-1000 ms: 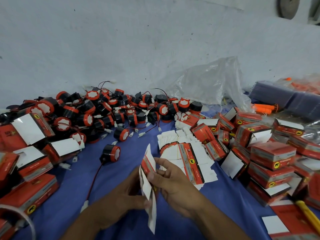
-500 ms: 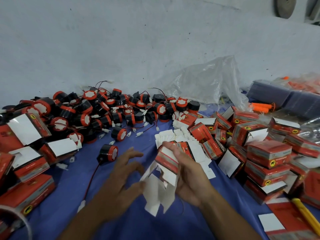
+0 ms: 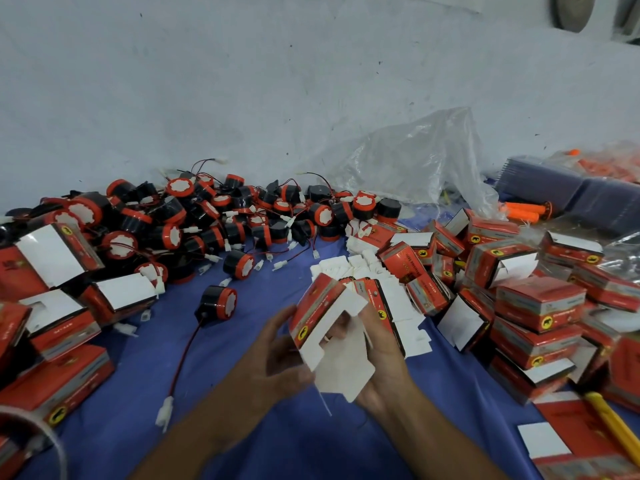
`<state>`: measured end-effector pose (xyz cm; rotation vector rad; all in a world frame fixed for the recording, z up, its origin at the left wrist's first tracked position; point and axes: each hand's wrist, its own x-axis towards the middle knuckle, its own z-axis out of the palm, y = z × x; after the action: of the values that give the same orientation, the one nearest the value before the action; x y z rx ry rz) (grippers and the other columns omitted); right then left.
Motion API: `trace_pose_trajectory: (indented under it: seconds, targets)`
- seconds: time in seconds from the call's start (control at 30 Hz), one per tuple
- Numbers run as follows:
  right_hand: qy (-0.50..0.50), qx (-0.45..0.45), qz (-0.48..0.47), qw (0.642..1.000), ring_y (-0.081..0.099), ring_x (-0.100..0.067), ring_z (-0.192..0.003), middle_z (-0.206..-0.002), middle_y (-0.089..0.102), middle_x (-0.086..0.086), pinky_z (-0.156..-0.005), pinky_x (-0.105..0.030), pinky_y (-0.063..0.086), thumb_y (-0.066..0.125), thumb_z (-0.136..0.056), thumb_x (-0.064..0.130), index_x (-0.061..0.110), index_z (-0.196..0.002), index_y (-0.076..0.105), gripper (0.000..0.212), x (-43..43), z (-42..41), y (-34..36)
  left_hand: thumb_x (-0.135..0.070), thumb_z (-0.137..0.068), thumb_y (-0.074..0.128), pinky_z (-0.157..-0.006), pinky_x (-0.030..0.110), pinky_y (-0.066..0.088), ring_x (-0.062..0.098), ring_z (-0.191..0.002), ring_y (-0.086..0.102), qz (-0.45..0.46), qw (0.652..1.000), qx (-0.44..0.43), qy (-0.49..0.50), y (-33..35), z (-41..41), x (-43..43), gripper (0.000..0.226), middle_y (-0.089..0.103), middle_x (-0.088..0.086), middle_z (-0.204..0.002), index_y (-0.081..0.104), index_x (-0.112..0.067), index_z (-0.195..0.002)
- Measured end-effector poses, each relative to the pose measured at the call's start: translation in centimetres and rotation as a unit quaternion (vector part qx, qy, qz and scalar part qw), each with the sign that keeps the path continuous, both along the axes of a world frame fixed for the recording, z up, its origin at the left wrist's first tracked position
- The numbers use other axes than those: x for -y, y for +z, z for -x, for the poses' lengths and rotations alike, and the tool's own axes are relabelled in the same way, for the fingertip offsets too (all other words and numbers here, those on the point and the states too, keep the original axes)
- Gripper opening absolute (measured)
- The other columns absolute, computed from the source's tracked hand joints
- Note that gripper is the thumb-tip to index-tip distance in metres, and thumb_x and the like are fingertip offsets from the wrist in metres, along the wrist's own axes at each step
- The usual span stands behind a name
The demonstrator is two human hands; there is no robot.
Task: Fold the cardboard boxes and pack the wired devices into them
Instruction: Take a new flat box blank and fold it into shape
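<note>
A: Hands status?

B: I see both hands on one half-folded box, held above the blue cloth. The left hand grips its left side, thumb on the red panel and fingers under the white flaps. The right hand cups the right side, fingers curled behind the flaps. The end flaps are open and face me.

A: Anything inside?

B: Can't tell, the flaps block my view.

A: Nearest device?

B: One loose wired device lies on the cloth, left of the left hand and slightly beyond it. Its wire runs back toward me to a white connector, left of the left forearm.

A: Blanks?

B: A stack of flat blanks sits just behind the right hand, with white flaps fanned out beyond it.

A: Sides?

B: Right of the grip is a heap of folded boxes, some with flaps up. Nearer me on that side, a yellow handle lies on a flat red carton. Left of the grip are the left-side boxes, also with flaps open.

A: Far end?

B: Beyond the grip and to the left is the device pile, wires tangled. Beyond and to the right there's a clear plastic bag and some orange handles. Behind everything is a pale wall.
</note>
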<state>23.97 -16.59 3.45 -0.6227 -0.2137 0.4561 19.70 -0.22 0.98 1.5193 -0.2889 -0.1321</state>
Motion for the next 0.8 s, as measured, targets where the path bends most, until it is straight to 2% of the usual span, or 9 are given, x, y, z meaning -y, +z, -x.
trace_pose_trajectory:
  seconds: [0.13, 0.23, 0.33, 0.4, 0.5, 0.57, 0.6, 0.67, 0.8]
  targets:
    - [-0.020, 0.044, 0.090, 0.995, 0.063, -0.041, -0.105, -0.117, 0.065, -0.028, -0.090, -0.050, 0.054, 0.085, -0.073, 0.024, 0.001, -0.132, 0.058, 0.068, -0.6, 0.0, -0.4, -0.041, -0.062, 0.092, -0.084, 0.023, 0.055, 0.012, -0.115, 0.064, 0.051, 0.995, 0.048, 0.077, -0.5, -0.1, 0.7, 0.095, 0.064, -0.008, -0.129, 0.040, -0.044, -0.142]
    - [-0.070, 0.037, 0.141, 0.987, 0.072, -0.026, -0.088, -0.107, 0.073, -0.017, -0.075, -0.037, 0.060, 0.081, -0.076, 0.016, 0.008, -0.127, 0.058, 0.057, -0.6, -0.4, -0.9, -0.016, -0.065, 0.086, -0.071, 0.021, 0.057, 0.012, -0.098, 0.070, 0.164, 0.970, 0.026, 0.176, -0.4, -0.7, 0.2, 0.066, 0.072, -0.002, -0.114, 0.065, -0.035, -0.125]
    - [-0.120, 0.069, 0.287, 0.948, 0.070, -0.025, -0.092, -0.103, 0.074, -0.008, -0.083, -0.039, 0.058, 0.090, -0.066, 0.028, 0.019, -0.126, 0.052, 0.073, -1.1, -0.5, -1.7, -0.026, -0.070, 0.070, -0.064, 0.030, 0.058, 0.019, -0.099, 0.069, 0.185, 0.939, -0.016, 0.289, -0.7, -1.3, -0.4, 0.033, 0.075, -0.004, -0.105, 0.075, -0.027, -0.102]
    - [-0.134, 0.046, 0.288, 0.947, 0.070, -0.025, -0.093, -0.107, 0.071, -0.011, -0.084, -0.041, 0.059, 0.089, -0.062, 0.033, 0.019, -0.124, 0.051, 0.075, -1.2, -0.8, -1.9, -0.027, -0.075, 0.066, -0.067, 0.034, 0.058, 0.021, -0.108, 0.066, 0.196, 0.944, -0.037, 0.263, -0.9, -1.6, -0.9, 0.033, 0.073, -0.006, -0.112, 0.074, -0.026, -0.107]
    - [-0.131, -0.037, 0.152, 0.979, 0.072, -0.027, -0.086, -0.116, 0.064, -0.021, -0.083, -0.047, 0.060, 0.082, -0.082, 0.017, 0.009, -0.130, 0.047, 0.060, -0.5, -1.5, -1.7, -0.024, -0.091, 0.060, -0.076, 0.040, 0.059, 0.018, -0.119, 0.062, 0.232, 0.963, -0.024, 0.135, -0.4, -1.5, -1.2, 0.032, 0.061, -0.004, -0.134, 0.069, -0.024, -0.122]
    - [-0.113, -0.053, 0.114, 0.986, 0.073, -0.030, -0.081, -0.112, 0.066, -0.023, -0.077, -0.044, 0.059, 0.078, -0.085, 0.016, 0.010, -0.135, 0.046, 0.059, -0.1, -1.5, -1.5, -0.038, -0.083, 0.076, -0.086, 0.042, 0.057, 0.019, -0.122, 0.060, 0.184, 0.979, -0.002, 0.083, -0.3, -1.4, -0.9, 0.049, 0.059, -0.002, -0.137, 0.064, -0.024, -0.128]
    - [-0.107, -0.042, 0.112, 0.987, 0.073, -0.029, -0.080, -0.107, 0.069, -0.021, -0.074, -0.041, 0.059, 0.079, -0.085, 0.017, 0.011, -0.135, 0.048, 0.059, -0.1, -1.3, -1.5, -0.042, -0.074, 0.084, -0.086, 0.040, 0.057, 0.022, -0.121, 0.062, 0.146, 0.985, 0.003, 0.089, -0.4, -1.3, -0.6, 0.059, 0.062, 0.000, -0.133, 0.064, -0.025, -0.127]
    - [-0.106, -0.006, 0.143, 0.984, 0.073, -0.026, -0.084, -0.105, 0.072, -0.017, -0.070, -0.037, 0.059, 0.081, -0.079, 0.021, 0.019, -0.128, 0.057, 0.054, -0.6, -0.8, -1.5, -0.032, -0.072, 0.086, -0.080, 0.036, 0.058, 0.027, -0.112, 0.067, 0.115, 0.984, 0.006, 0.136, -0.5, -1.2, -0.2, 0.048, 0.068, 0.007, -0.123, 0.069, -0.028, -0.117]
    - [-0.111, 0.145, 0.261, 0.948, 0.067, -0.018, -0.085, -0.101, 0.072, -0.004, -0.073, -0.033, 0.058, 0.080, -0.075, 0.038, 0.036, -0.116, 0.066, 0.044, -1.8, 0.6, -2.0, -0.004, -0.086, 0.064, -0.073, 0.041, 0.057, 0.034, -0.096, 0.070, 0.118, 0.969, -0.019, 0.218, -0.8, -1.2, -0.3, 0.025, 0.072, 0.018, -0.105, 0.072, -0.019, -0.104]
